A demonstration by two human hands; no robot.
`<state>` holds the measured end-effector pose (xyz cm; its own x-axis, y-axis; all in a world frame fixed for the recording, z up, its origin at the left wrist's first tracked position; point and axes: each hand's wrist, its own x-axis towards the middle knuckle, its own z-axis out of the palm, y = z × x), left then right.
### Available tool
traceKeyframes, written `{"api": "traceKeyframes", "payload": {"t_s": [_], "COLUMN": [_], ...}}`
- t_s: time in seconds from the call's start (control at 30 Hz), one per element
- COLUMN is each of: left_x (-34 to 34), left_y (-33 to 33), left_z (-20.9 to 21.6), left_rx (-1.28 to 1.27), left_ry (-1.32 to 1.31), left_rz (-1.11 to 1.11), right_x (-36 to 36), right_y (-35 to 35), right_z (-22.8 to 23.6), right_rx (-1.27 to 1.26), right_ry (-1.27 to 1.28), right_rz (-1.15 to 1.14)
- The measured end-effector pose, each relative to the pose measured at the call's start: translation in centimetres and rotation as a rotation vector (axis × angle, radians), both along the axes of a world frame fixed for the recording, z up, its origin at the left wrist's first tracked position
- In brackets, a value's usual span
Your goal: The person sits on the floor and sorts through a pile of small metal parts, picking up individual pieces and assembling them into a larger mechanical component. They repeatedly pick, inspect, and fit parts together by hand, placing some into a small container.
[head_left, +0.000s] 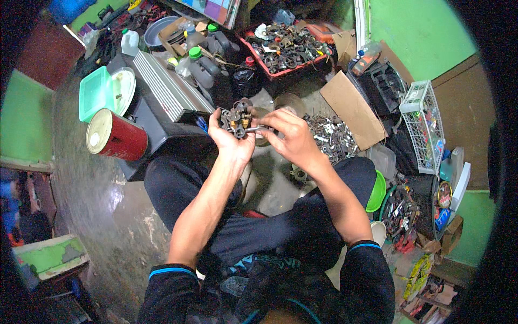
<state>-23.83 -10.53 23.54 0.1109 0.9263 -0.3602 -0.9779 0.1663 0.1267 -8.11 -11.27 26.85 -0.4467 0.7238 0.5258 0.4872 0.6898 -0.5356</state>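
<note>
In front of me, above my crossed legs, my left hand [233, 141] is wrapped from below round a dark, greasy metal machine part [235, 120]. It has round bosses and a few brass-coloured pieces. My right hand [288, 132] comes in from the right, thumb and fingers pinched on a short silver metal rod [253, 129]. The rod's left end meets the machine part; I cannot tell whether the two are joined. Behind the hands, partly covered by them, stands a round metal tin [290, 102].
Small metal pieces [330, 137] lie heaped beside a cardboard sheet [353, 110]. Farther back is a red crate [286, 71] of metal parts. At left, a red can [120, 135] stands near a dark box [156, 132]; a white plastic basket [422, 127] is at right.
</note>
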Motion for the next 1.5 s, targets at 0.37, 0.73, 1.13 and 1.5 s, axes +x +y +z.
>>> {"api": "traceKeyframes", "payload": {"t_s": [0.37, 0.73, 1.13, 1.5], "left_x": [-0.2, -1.5, 3.1, 3.8], "left_y": [1.8, 5.2, 5.0, 3.6], "left_z": [0.6, -1.5, -4.4, -2.6], "left_rx": [-0.129, -0.044, -0.167, -0.118], "left_ry": [0.082, 0.234, 0.188, 0.082], "left_rz": [0.15, 0.248, -0.002, -0.168], "right_x": [-0.3, 12.1, 13.3, 10.3], "right_y": [0.1, 6.7, 11.3, 8.4], "right_z": [4.2, -4.9, -15.7, -6.9], "right_rx": [0.032, -0.569, -0.637, -0.505], "right_ry": [-0.328, -0.243, -0.121, 0.121], "right_rz": [0.047, -0.532, -0.758, -0.521]}}
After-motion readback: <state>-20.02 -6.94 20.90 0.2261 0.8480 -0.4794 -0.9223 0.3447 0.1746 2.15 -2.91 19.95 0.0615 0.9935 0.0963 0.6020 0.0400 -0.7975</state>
